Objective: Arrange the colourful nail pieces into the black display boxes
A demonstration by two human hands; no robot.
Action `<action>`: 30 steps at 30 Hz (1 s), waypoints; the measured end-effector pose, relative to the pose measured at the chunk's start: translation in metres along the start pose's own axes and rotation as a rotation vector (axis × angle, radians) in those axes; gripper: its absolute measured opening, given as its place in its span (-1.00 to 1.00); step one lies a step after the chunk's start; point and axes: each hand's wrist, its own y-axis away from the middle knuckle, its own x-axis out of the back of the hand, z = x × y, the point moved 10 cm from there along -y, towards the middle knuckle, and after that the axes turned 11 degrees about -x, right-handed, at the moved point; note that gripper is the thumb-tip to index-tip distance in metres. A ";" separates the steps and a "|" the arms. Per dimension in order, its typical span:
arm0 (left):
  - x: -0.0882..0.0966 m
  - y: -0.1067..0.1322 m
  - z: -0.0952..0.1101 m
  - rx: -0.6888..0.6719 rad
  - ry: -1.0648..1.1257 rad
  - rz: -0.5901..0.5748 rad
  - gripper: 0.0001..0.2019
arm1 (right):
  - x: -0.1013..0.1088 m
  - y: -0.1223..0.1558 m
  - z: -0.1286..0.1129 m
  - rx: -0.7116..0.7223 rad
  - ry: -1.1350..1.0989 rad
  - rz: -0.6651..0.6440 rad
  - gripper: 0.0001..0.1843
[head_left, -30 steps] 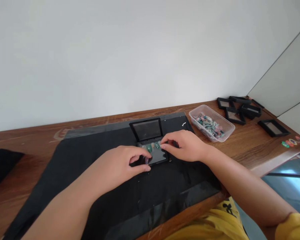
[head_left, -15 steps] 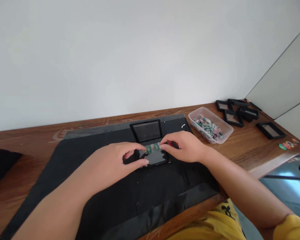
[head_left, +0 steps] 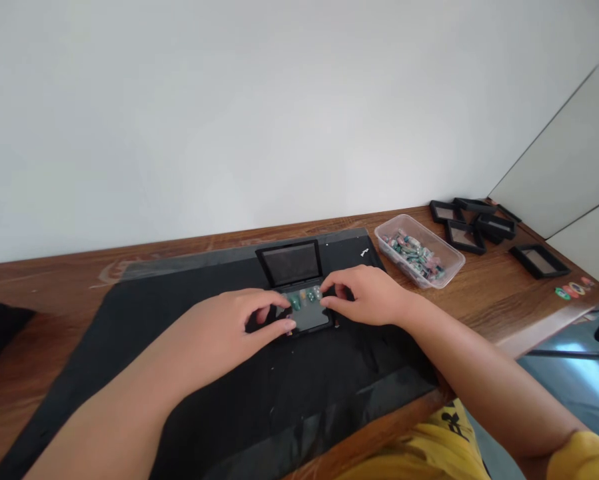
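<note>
A black hinged display frame (head_left: 317, 328) lies unfolded on the black mat, its lid (head_left: 293, 264) tilted up behind. On the clear film of its lower half sits a row of small glossy green and clear pieces (head_left: 310, 295), shaped like press-on nails. My left hand (head_left: 246, 320) rests at the frame's left side, thumb and forefinger apart, fingertips touching the film by the leftmost pieces. Over the right edge is my right hand (head_left: 362, 293), its thumb and forefinger slightly parted beside the rightmost clear piece. Its other fingers are curled under.
A clear plastic tub (head_left: 446, 270) holding many small coloured pieces stands right of the mat (head_left: 219, 413). Several closed black frames (head_left: 539, 260) lie farther right. Small round coloured items (head_left: 574, 290) are near the table's right end. A wall rises behind.
My right thumb has drawn down and away from the forefinger, leaving the clear piece at the row's right end. My left fingertips have shifted slightly; the frame stays put.
</note>
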 end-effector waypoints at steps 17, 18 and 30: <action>-0.010 0.000 0.006 -0.044 0.030 -0.071 -0.42 | -0.003 -0.008 0.004 -0.026 -0.034 0.012 -0.91; -0.010 0.000 0.005 -0.041 0.030 -0.066 -0.43 | -0.004 -0.008 0.004 -0.032 -0.035 0.007 -0.91; 0.009 -0.001 -0.008 0.001 -0.034 0.085 -0.44 | -0.007 -0.008 0.004 -0.022 -0.022 0.023 -0.86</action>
